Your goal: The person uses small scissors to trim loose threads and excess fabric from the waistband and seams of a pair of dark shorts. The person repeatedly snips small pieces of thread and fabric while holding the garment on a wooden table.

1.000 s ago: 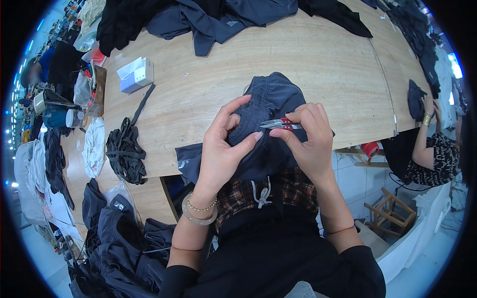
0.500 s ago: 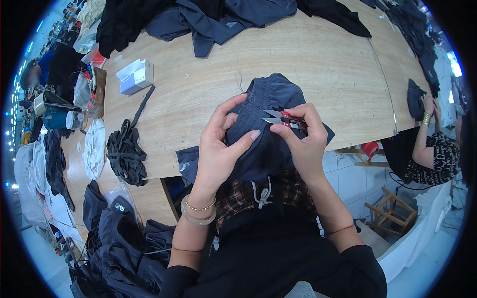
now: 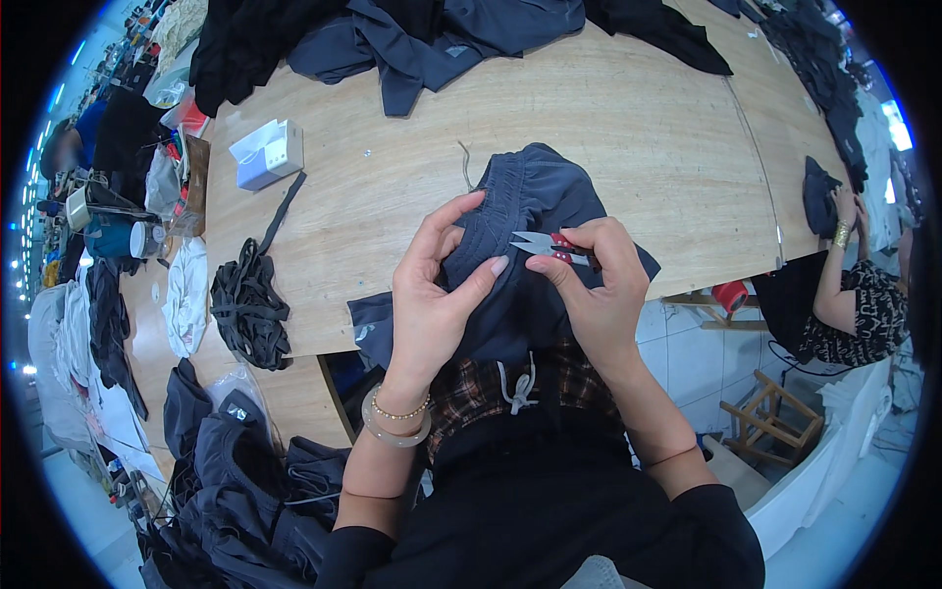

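Note:
A dark grey-blue garment (image 3: 569, 191) with a gathered elastic waistband lies at the near edge of the table. My left hand (image 3: 432, 285) grips the waistband, thumb on top and the fingers partly tucked behind the cloth. In my right hand (image 3: 603, 280) is a pair of thread snips (image 3: 559, 245) with red and black handles. Their pointed blades lie against the cloth beside the waistband, to the right of my left thumb. A thin cord (image 3: 465, 165) sticks up from the waistband's far end.
A tissue box (image 3: 267, 155) and a tangled bundle of black strips (image 3: 249, 304) lie to the left. Dark garments (image 3: 422, 44) cover the table's far side, with more heaped (image 3: 245, 481) at lower left. A co-worker's arm (image 3: 834, 280) and a wooden stool (image 3: 775, 417) are at right.
The snips have turned slightly and their blades have come closer together. The waistband's loose cord now stands higher. My left hand keeps nearly the same place.

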